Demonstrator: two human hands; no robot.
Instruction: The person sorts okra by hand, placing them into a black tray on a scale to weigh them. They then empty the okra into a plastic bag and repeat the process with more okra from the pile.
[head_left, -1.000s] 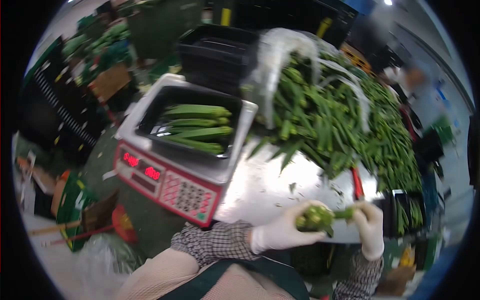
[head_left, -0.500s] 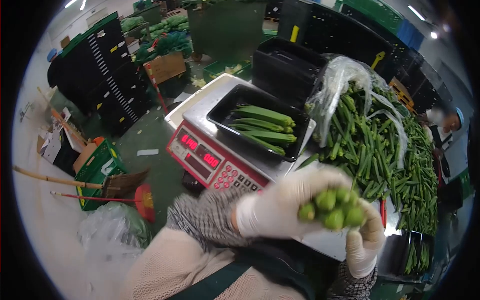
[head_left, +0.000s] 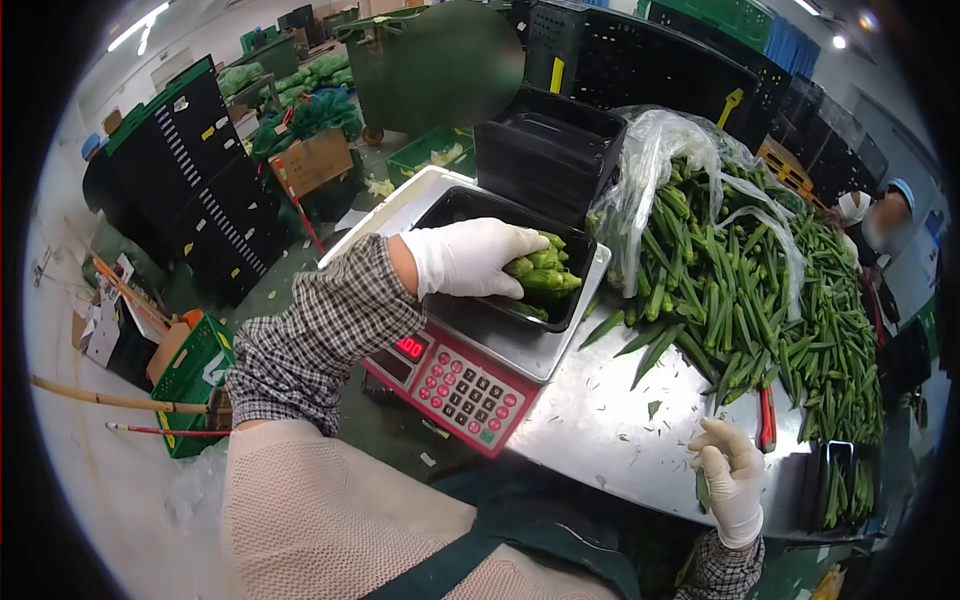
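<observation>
My left hand (head_left: pixel 475 258), in a white glove, is closed around a bunch of okra (head_left: pixel 545 268). It is inside the black tray (head_left: pixel 447 205), which sits on the red digital scale (head_left: pixel 465 395). More okra lies in the tray, partly hidden under that hand. My right hand (head_left: pixel 732 482), also gloved, hovers over the front of the metal table (head_left: pixel 600 425) with its fingers curled but apart. A single okra pod (head_left: pixel 703 492) shows beside it. Just behind that hand lies a red-handled tool (head_left: pixel 767 420).
A large okra heap (head_left: pixel 740 310) spills from a clear plastic bag (head_left: pixel 655 160) on the right. Stacked black trays (head_left: pixel 545 150) stand behind the scale. Another black tray with okra (head_left: pixel 850 490) is at the right front. A person (head_left: pixel 885 225) in a blue cap is beyond the heap.
My left hand has carried the okra bunch leftward and away from me into the tray on the scale. My right hand has come off the bunch and lowered slightly.
</observation>
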